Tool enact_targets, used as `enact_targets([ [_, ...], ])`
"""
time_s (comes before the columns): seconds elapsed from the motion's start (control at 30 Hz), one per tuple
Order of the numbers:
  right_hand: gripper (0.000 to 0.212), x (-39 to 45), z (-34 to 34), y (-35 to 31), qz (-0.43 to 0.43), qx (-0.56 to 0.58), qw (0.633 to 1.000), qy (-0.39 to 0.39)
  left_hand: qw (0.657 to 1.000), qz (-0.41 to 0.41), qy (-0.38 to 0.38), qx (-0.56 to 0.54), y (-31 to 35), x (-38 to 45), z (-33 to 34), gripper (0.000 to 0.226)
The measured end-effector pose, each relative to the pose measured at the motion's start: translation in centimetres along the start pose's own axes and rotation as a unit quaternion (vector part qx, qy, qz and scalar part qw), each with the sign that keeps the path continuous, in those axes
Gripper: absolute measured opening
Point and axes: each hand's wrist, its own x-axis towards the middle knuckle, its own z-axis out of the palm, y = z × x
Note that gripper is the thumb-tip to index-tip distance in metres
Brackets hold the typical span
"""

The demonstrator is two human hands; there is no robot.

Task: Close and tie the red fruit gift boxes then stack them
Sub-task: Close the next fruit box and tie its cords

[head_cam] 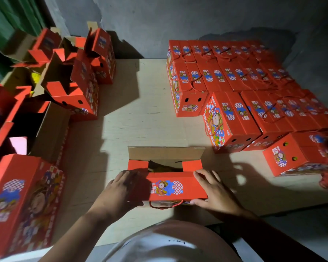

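Pressing the near flap (pixel 175 186) of a red gift box — left hand (pixel 124 188) flat-fingered, right hand (pixel 213 190) clasping its corner, far flap (pixel 166 153) upright beyond.

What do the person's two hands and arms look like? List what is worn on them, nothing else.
Both the left hand and the right hand are bare: no gloves, and no rings, watch or bracelet show. Both forearms are uncovered as far as they can be seen; no sleeve shows on either. Dim light and deep shadow, mostly over the left hand, could hide small marks.
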Motion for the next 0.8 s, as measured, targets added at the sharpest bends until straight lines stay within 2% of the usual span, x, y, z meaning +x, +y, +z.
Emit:
enact_targets([
  [0.17,0.099,0.1,-0.1,0.0,-0.007,0.006,1.000,0.009,0.999,-0.016,0.026,-0.014,0.6,0.3,-0.7,0.104],
  [0.4,0.091,-0.2,0.5,0.1,-0.003,0.041,0.999,0.017,0.999,-0.019,-0.014,0.025,1.1,0.3,-1.1,0.099],
  [0.8,0.086,0.0,0.8,0.4,-0.013,0.032,0.999,0.018,0.999,-0.012,0.011,0.032,1.3,-0.5,-0.7,0.086],
])
